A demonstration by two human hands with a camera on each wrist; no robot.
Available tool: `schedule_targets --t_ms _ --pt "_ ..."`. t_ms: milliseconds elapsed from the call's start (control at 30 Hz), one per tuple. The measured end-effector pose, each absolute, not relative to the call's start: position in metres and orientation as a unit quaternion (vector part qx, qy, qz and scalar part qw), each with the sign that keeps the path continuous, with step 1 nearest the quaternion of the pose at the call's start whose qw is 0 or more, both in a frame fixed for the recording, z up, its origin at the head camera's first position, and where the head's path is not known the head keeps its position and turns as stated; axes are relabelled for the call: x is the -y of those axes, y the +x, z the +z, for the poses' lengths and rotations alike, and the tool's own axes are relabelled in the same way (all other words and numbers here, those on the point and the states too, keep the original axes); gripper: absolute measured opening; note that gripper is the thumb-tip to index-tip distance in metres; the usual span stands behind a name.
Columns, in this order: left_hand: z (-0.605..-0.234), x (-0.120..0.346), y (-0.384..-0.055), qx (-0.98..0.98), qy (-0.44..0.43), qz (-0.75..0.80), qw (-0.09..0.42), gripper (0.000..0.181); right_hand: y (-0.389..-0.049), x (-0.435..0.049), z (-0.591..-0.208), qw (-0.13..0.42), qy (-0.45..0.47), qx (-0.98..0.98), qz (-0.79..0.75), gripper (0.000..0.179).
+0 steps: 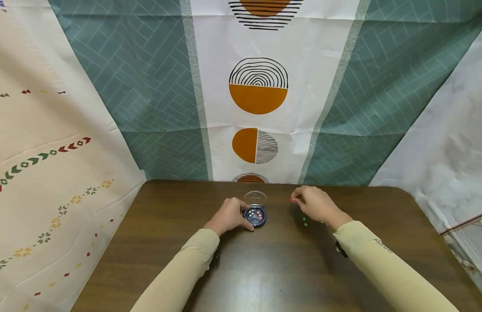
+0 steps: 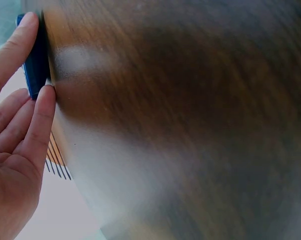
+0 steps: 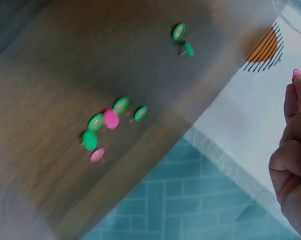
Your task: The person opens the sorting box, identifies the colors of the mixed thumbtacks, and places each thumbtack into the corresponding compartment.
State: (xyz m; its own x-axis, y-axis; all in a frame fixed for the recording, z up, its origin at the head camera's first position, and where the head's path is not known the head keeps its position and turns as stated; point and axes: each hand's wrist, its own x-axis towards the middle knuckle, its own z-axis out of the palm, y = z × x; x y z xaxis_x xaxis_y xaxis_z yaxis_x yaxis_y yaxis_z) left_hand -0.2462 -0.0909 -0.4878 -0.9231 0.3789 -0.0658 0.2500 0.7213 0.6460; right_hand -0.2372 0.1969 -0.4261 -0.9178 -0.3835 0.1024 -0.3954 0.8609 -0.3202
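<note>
A small round blue case [image 1: 255, 222] stands on the table with its clear lid [image 1: 255, 197] raised at the back. Several small pale and reddish pieces lie inside it. My left hand [image 1: 230, 215] grips the case from its left side; the left wrist view shows the thumb and a finger at opposite ends of the blue rim [image 2: 36, 62]. To the right of the case, my right hand [image 1: 315, 204] pinches a pink thumbtack [image 3: 296, 72] between thumb and fingertip, above the table. Loose green thumbtacks [image 3: 179, 31] and pink thumbtacks [image 3: 111, 118] lie below that hand.
The brown wooden table [image 1: 241, 268] ends at the back against a hanging cloth [image 1: 163, 86] with green and white panels. Pale patterned cloths [image 1: 61, 164] hang at the left and right sides.
</note>
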Motion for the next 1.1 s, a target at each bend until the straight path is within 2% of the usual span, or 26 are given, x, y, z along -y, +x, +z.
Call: schedule_targets --t_ms 467,733,1100 --pt "-0.485 0.090 -0.247 -0.922 0.165 0.337 0.101 0.077 -0.239 -0.162 -0.439 0.029 0.237 0.957 0.165 0.007" --pt "-0.483 0.090 -0.247 -0.926 0.173 0.323 0.088 0.075 -0.240 -0.139 -0.442 0.019 0.256 0.955 0.149 0.005" --pt "-0.484 0.090 -0.243 -0.924 0.165 0.330 0.100 0.074 -0.238 -0.113 -0.451 0.001 0.285 0.949 0.132 0.006"
